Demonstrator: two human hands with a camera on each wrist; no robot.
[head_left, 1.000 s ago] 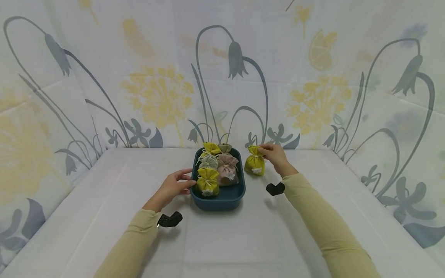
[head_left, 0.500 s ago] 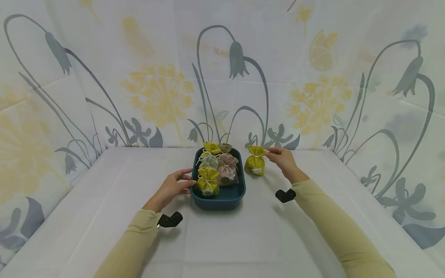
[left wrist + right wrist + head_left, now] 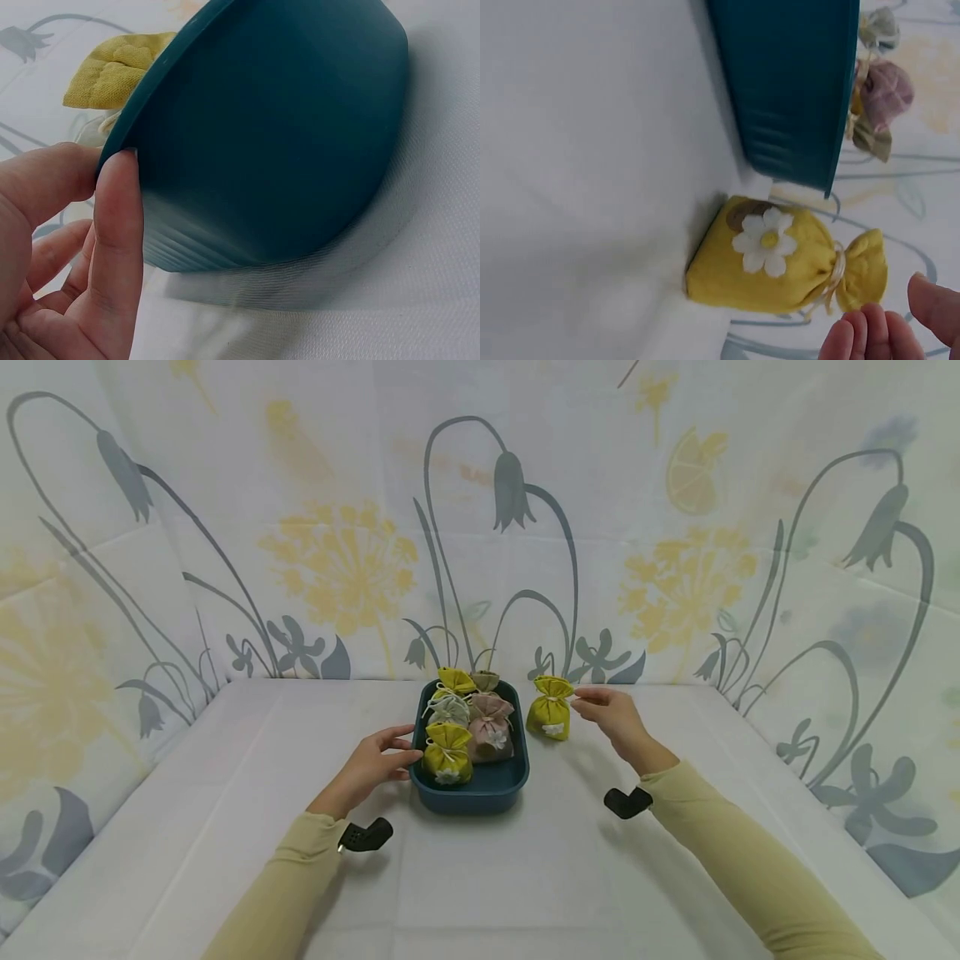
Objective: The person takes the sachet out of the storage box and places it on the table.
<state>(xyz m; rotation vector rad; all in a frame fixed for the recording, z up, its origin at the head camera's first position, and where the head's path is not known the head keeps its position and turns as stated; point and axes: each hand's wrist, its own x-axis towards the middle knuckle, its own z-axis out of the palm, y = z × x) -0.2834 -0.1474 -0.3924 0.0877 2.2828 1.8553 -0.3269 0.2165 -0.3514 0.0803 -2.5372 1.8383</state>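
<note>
1. Blue tub [image 3: 474,802]: landmark, on white cloth [image 3: 480,877].
2. Left hand [image 3: 375,756]: pinching the tub's left rim.
3. Yellow pouch [image 3: 551,718], white flower [image 3: 553,728]: upright, just right of tub.
4. Right hand [image 3: 613,717]: released, right of tub, fingertips beside pouch's top.
5. Pink pouch [image 3: 491,731]: inside tub.

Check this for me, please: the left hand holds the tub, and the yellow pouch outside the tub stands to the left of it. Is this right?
Not quite: the head view shows the yellow pouch outside the tub standing to the right of it, not the left. The left hand does hold the tub.
</note>
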